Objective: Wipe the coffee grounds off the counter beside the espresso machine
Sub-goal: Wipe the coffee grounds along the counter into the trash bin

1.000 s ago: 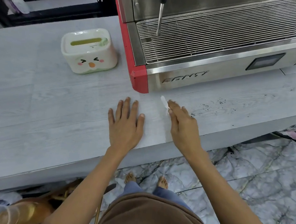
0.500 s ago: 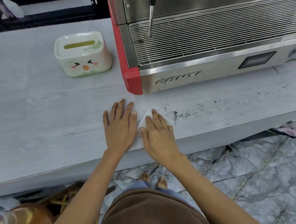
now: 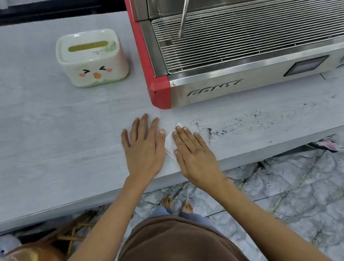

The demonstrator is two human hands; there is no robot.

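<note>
Dark coffee grounds (image 3: pixel 217 132) lie scattered on the pale wood-grain counter (image 3: pixel 40 138) in front of the espresso machine (image 3: pixel 237 52), trailing off to the right. A white tissue (image 3: pixel 170 149) lies flat near the counter's front edge. My right hand (image 3: pixel 194 153) presses on it with straight fingers, just left of the grounds. My left hand (image 3: pixel 144 148) rests flat on the counter beside it, its thumb at the tissue's left edge.
A white tissue box with a cartoon face (image 3: pixel 92 57) stands left of the machine's red corner (image 3: pixel 160 91). A steam wand (image 3: pixel 184 15) hangs over the drip grate. The marble floor (image 3: pixel 286 194) lies below the counter's front edge.
My right hand, which held the tissue up pinched, has laid it flat and now presses it on the counter beside my left hand. The left hand has stayed flat.
</note>
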